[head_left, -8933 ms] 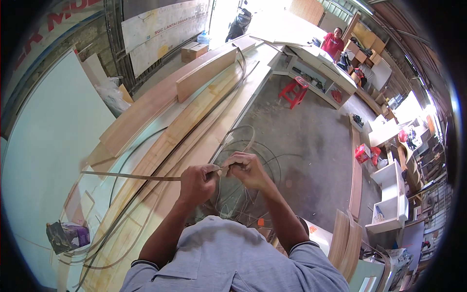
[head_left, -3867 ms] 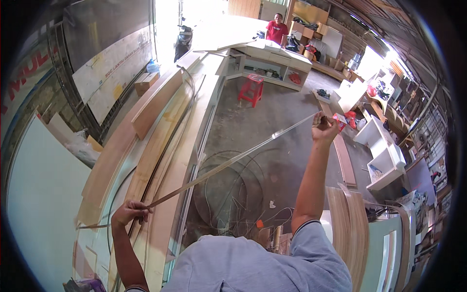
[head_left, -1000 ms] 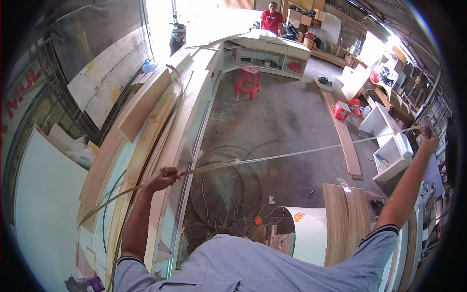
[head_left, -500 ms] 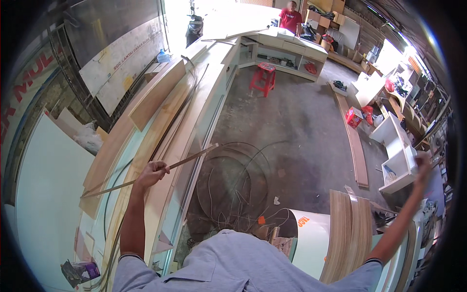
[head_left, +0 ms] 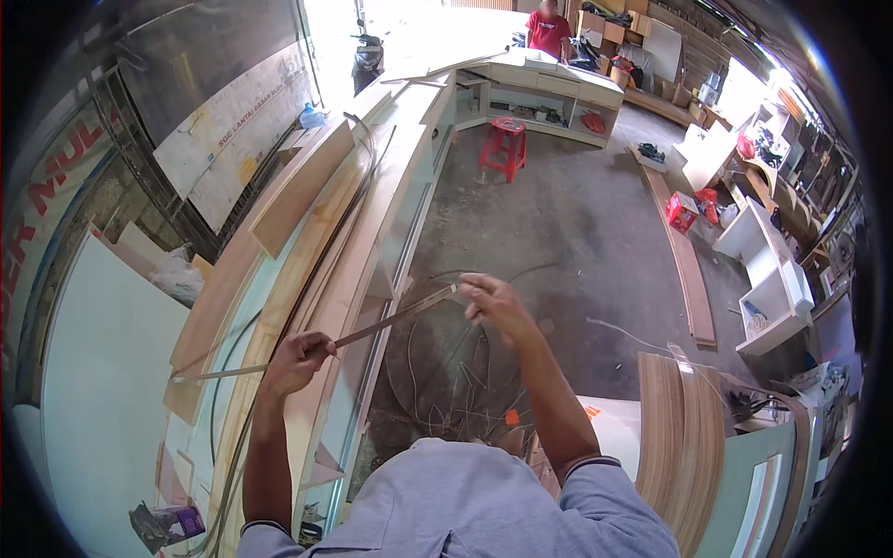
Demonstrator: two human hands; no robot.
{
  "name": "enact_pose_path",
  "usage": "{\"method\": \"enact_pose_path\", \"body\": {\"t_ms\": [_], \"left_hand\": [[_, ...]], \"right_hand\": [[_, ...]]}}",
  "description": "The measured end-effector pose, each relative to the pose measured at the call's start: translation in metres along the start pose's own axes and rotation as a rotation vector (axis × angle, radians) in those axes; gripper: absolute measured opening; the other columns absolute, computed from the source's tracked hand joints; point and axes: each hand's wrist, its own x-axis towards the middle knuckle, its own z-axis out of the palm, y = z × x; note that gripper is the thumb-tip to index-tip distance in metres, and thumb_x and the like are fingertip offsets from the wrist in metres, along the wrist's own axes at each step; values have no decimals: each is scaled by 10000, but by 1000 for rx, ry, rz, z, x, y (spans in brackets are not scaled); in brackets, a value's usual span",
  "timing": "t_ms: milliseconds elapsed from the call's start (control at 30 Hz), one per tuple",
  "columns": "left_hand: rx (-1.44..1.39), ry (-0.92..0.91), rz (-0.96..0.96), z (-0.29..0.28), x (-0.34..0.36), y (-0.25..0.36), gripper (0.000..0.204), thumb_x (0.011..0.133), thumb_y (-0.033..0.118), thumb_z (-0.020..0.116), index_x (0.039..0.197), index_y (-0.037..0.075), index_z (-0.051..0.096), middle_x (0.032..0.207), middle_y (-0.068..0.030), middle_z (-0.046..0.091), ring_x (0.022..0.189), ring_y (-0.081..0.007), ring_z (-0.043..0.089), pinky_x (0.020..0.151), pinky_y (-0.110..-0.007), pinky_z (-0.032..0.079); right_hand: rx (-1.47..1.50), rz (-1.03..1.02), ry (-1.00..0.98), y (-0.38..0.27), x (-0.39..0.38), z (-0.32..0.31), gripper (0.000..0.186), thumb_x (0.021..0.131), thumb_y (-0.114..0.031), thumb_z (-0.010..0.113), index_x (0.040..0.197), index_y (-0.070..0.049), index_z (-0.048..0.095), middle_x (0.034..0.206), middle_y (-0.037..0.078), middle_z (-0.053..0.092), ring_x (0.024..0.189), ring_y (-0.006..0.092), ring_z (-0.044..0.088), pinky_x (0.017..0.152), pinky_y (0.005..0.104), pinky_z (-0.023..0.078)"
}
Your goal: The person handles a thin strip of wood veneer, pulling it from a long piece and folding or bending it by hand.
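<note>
The narrow brown strip (head_left: 386, 323) is gripped in the closed-up left hand (head_left: 303, 362), its span laid across above the long boards (head_left: 292, 277) and its pale free end poised over the floor (head_left: 558, 209). Beside that end, the right hand (head_left: 495, 308) is held with fingers loosely bent, whether pinching the tip cannot be told. Best control would probably be had with the strip pinched flat, untwisted and lightly tensioned between both hands.

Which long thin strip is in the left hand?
The flat brown strip, slanting over the grey floor toward the right hand; the thin dark strips lie along pale wooden boards.
</note>
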Motion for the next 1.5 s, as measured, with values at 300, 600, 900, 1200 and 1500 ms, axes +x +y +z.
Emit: {"method": "enact_pose_path", "body": {"t_ms": [300, 600, 900, 1200, 1500], "left_hand": [[17, -46, -41, -1, -14, 3, 96, 927, 112, 632, 870, 51, 681, 630, 69, 462, 570, -44, 391, 521, -228, 299], [3, -295, -38, 5, -8, 31, 228, 946, 241, 652, 922, 15, 672, 663, 15, 562, 601, -67, 529, 536, -252, 432], [-25, -206, 90, 74, 35, 94, 316, 983, 296, 572, 965, -15, 620, 625, -74, 597, 529, -130, 608, 512, -308, 480], [143, 173, 332, 85, 51, 73, 286, 1017, 234, 477, 888, 4, 587, 633, -133, 597, 545, -238, 647, 546, -382, 479], [-92, 0, 104, 64, 64, 63, 257, 968, 202, 535, 839, -7, 613, 694, -206, 615, 659, -346, 652, 611, -435, 472]], "right_hand": [[116, -36, 26, 39, 13, 34, 209, 903, -87, 665, 1064, 46, 659, 875, 84, 687, 684, 139, 670, 599, 263, 559], [-15, -204, 281, 34, 10, 44, 109, 890, -44, 656, 957, 24, 708, 798, 81, 694, 654, 124, 670, 568, 257, 536], [-618, -828, 660, 5, 0, 86, 107, 846, -19, 680, 942, -56, 711, 879, 111, 701, 725, 228, 692, 623, 314, 526], [-516, -784, 547, -14, -17, 107, 98, 847, -4, 636, 916, -68, 660, 863, 106, 652, 699, 277, 658, 615, 356, 502], [-686, -748, 205, -19, -52, 107, 128, 829, 58, 627, 934, -13, 646, 859, 100, 639, 704, 211, 653, 618, 305, 506]]}}
